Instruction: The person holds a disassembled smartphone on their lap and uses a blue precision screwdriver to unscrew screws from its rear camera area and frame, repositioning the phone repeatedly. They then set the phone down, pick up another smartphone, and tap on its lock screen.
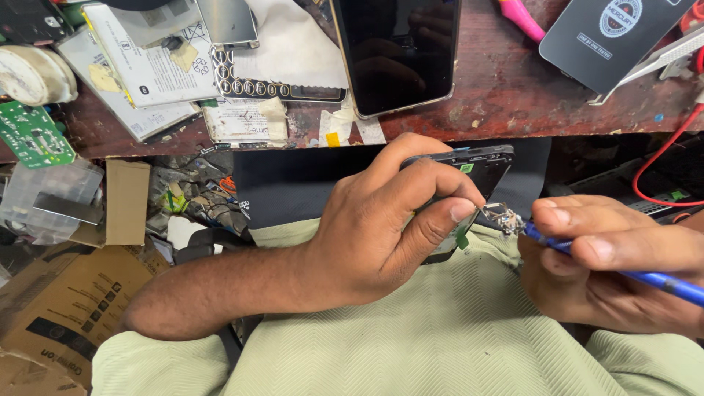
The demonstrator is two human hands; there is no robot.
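My left hand [389, 220] grips a black opened phone body [480, 165] over my lap, thumb and fingers wrapped around its edge. My right hand [609, 260] holds a blue-handled tool [660, 281] like a pen. The tool's tip rests at a small shiny metal part [504, 218] at the phone's lower corner, beside my left thumb. Most of the phone is hidden under my left hand.
A worn wooden bench edge [513, 95] runs across the top, carrying a dark-screened phone [400, 51], a black flat package [605, 37], flat batteries [150, 66], a green circuit board [33, 136] and a tape roll [33, 73]. Cardboard boxes [66, 301] and clutter lie lower left. A red wire [664, 150] hangs at right.
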